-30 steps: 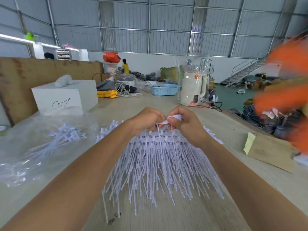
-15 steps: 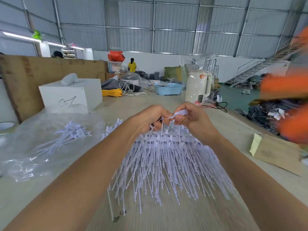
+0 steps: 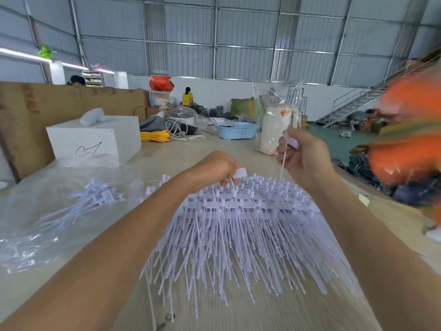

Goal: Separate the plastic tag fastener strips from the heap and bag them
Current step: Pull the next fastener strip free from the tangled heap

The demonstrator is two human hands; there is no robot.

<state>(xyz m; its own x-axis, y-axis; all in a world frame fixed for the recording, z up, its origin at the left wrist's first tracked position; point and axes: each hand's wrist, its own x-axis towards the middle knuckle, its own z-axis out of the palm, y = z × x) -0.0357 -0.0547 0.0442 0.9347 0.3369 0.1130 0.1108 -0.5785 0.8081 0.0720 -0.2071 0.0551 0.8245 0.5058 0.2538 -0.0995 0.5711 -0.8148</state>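
Right hand [image 3: 303, 156] pinches one strip [image 3: 282, 163], lifted, its long axis pointing down into the heap [image 3: 238, 235]; left hand [image 3: 214, 170] pins the heap's far edge, gripping another tab

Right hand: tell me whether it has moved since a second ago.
Yes. The right hand has lifted up and to the right, away from the left hand, now level with the cream kettle.

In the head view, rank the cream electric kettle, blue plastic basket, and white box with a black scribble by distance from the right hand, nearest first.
From the right hand:
1. Cream electric kettle, just beyond it, wrapped in clear plastic.
2. Blue plastic basket, farther back and left.
3. White box with a black scribble, far left on the table.
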